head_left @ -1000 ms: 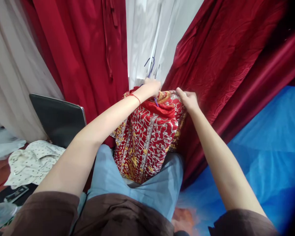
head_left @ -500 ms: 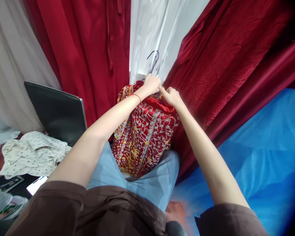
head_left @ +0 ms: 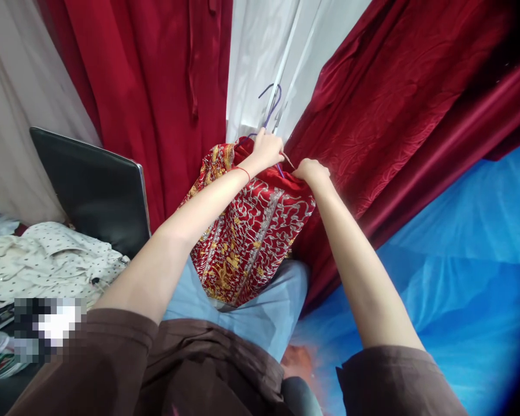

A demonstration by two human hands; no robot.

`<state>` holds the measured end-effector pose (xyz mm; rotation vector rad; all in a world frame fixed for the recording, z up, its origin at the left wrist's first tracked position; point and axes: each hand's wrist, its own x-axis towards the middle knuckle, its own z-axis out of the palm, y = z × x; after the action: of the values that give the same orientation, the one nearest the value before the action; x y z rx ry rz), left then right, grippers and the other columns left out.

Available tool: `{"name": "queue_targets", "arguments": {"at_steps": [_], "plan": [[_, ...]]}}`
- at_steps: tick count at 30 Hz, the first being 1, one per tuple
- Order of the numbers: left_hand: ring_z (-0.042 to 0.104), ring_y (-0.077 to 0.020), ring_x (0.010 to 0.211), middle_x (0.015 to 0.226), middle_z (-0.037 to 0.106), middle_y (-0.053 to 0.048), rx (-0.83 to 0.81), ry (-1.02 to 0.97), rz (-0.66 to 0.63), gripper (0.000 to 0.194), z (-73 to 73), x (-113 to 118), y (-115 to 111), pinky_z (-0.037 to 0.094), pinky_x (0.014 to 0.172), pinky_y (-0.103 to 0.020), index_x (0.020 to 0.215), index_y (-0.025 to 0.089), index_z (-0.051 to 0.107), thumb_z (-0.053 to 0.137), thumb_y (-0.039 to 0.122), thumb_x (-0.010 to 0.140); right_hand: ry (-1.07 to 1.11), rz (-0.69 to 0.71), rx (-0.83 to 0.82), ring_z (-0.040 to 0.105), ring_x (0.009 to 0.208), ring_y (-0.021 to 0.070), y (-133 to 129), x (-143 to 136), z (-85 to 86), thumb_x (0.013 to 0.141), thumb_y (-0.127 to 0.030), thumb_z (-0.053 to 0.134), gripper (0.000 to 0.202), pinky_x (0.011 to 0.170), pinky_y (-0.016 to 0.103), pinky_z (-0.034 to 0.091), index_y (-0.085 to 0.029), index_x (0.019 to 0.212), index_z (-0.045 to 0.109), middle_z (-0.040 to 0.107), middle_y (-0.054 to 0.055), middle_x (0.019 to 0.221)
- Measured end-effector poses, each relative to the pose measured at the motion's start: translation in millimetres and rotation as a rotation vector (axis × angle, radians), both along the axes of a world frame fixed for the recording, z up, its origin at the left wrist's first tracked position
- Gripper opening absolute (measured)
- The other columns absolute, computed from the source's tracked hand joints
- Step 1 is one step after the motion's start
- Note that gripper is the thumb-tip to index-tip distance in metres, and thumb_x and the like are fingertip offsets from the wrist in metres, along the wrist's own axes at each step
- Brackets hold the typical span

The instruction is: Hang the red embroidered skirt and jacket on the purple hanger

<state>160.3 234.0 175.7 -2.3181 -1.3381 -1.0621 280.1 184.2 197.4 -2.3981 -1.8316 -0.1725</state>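
Observation:
A red garment [head_left: 260, 231] with silver and gold embroidery hangs in front of my knees. A thin purple hanger [head_left: 279, 98] runs into its neckline, with the hook sticking up above. My left hand [head_left: 268, 149], with a red string round the wrist, is closed around the hanger just below the hook. At the right side of the neckline, my right hand [head_left: 312, 172] has its fingers closed on the garment's red edge. A thin reddish strip [head_left: 289, 160] spans the gap between my hands. My fingertips are partly hidden.
Long red curtains [head_left: 156, 86] and dark red patterned cloth [head_left: 398, 115] flank white drapery [head_left: 255, 52]. A black chair back [head_left: 91, 185] and a dotted white cloth [head_left: 47, 263] are on the left. Blue fabric [head_left: 459, 271] spreads on the right.
My right hand has moved right and slightly down, away from my left hand, opening a gap with the strip across it. My left hand stays on the hanger. The view has shifted slightly.

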Motion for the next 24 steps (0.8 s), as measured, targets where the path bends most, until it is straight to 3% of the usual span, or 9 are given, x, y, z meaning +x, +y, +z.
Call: {"name": "queue_targets", "arguments": {"at_steps": [3,7,10,12,14,16,21,22,24], "plan": [[0.066,-0.0278,0.095,0.087,0.075,-0.015,-0.030,0.000,0.043,0.022,1.6,1,-12,0.032,0.106,-0.047,0.088,0.009,0.079,0.066,0.026,0.083,-0.097,-0.060,0.071,0.063,0.119,0.0367,3,12,0.7,0.089,-0.019,0.061,0.043,0.093,0.050,0.049,-0.005,0.130,0.063,0.064,0.028,0.125],[0.066,-0.0284,0.096,0.091,0.074,-0.017,-0.033,-0.032,-0.003,0.028,4.7,-7,-19,0.033,0.104,-0.047,0.086,0.008,0.078,0.061,0.030,0.088,-0.327,-0.065,0.158,0.066,0.114,0.0357,-8,68,-3.2,0.089,-0.001,0.046,0.035,0.090,0.045,0.049,0.001,0.115,0.069,0.068,0.030,0.114],[0.066,-0.0291,0.095,0.088,0.074,-0.016,-0.034,-0.042,-0.068,0.030,3.3,-13,-14,0.033,0.104,-0.048,0.085,0.008,0.078,0.061,0.033,0.090,-0.391,0.069,0.206,0.070,0.105,0.0358,-30,113,-10.2,0.094,-0.014,0.044,0.034,0.084,0.044,0.051,-0.008,0.114,0.071,0.072,0.025,0.106],[0.066,-0.0298,0.095,0.088,0.074,-0.016,-0.038,-0.066,-0.084,0.030,0.4,-13,-10,0.032,0.105,-0.049,0.086,0.008,0.077,0.063,0.034,0.089,-0.328,0.113,0.260,0.070,0.101,0.0350,-44,125,-15.2,0.096,-0.032,0.047,0.034,0.082,0.043,0.052,-0.012,0.110,0.072,0.073,0.022,0.103],[0.065,-0.0305,0.097,0.089,0.074,-0.016,-0.036,-0.092,-0.070,0.031,-2.3,-11,-9,0.030,0.106,-0.049,0.088,0.008,0.077,0.063,0.035,0.089,-0.208,0.182,0.246,0.070,0.099,0.0330,-49,118,-21.0,0.093,-0.047,0.052,0.039,0.082,0.041,0.052,-0.016,0.104,0.072,0.074,0.018,0.102],[0.064,-0.0307,0.098,0.091,0.074,-0.017,-0.036,-0.087,-0.039,0.033,-3.2,-10,-10,0.030,0.106,-0.049,0.091,0.007,0.078,0.063,0.037,0.089,-0.065,0.302,0.186,0.069,0.100,0.0306,-46,102,-27.6,0.089,-0.052,0.055,0.041,0.086,0.039,0.052,-0.016,0.101,0.073,0.075,0.016,0.105],[0.065,-0.0288,0.094,0.091,0.074,-0.017,-0.038,0.022,-0.009,0.035,0.8,-13,-18,0.033,0.102,-0.046,0.093,0.008,0.079,0.061,0.037,0.091,0.419,0.678,-0.029,0.067,0.102,0.0288,-30,63,-49.4,0.081,-0.042,0.058,0.047,0.090,0.038,0.052,-0.011,0.113,0.071,0.075,0.012,0.111],[0.065,-0.0287,0.094,0.091,0.075,-0.017,-0.031,0.035,-0.007,0.035,0.9,-13,-19,0.033,0.101,-0.046,0.093,0.008,0.079,0.060,0.037,0.091,0.478,0.714,-0.042,0.067,0.100,0.0284,-29,60,-55.1,0.079,-0.040,0.059,0.045,0.089,0.038,0.052,-0.012,0.112,0.071,0.076,0.011,0.108],[0.065,-0.0285,0.094,0.091,0.075,-0.017,-0.012,0.048,-0.003,0.034,-0.2,-15,-18,0.034,0.100,-0.045,0.092,0.010,0.079,0.060,0.038,0.092,0.462,0.660,0.024,0.067,0.092,0.0273,-28,62,-65.1,0.076,-0.034,0.062,0.029,0.084,0.036,0.052,-0.014,0.094,0.073,0.077,0.010,0.094]]}}
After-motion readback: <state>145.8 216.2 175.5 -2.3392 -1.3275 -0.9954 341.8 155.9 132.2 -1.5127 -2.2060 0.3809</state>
